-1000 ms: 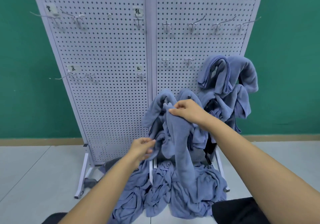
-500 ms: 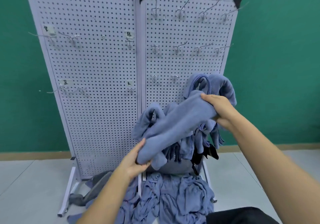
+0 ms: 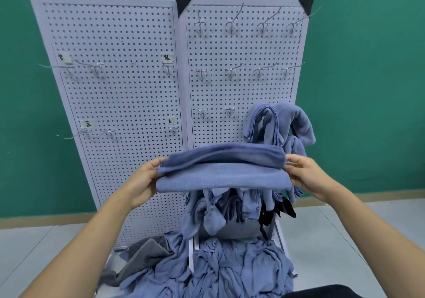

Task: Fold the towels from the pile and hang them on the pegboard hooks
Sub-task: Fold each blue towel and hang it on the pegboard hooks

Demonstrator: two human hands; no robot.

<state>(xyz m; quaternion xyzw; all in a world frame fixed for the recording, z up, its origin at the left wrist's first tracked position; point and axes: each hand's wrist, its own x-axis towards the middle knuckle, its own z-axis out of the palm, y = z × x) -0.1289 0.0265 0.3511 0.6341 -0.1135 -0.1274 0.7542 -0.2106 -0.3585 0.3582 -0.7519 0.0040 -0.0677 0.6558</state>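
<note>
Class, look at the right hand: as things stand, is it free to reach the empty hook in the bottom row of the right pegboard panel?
Probably not yet: the right hand and left hand both grip the folded blue towel. The path up to the hook looks unobstructed.

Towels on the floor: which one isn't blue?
The grey towel at the left edge of the floor pile, beside the foot of the pegboard. The other towels in the heap are blue.

bright, even light; edges bowed
</note>
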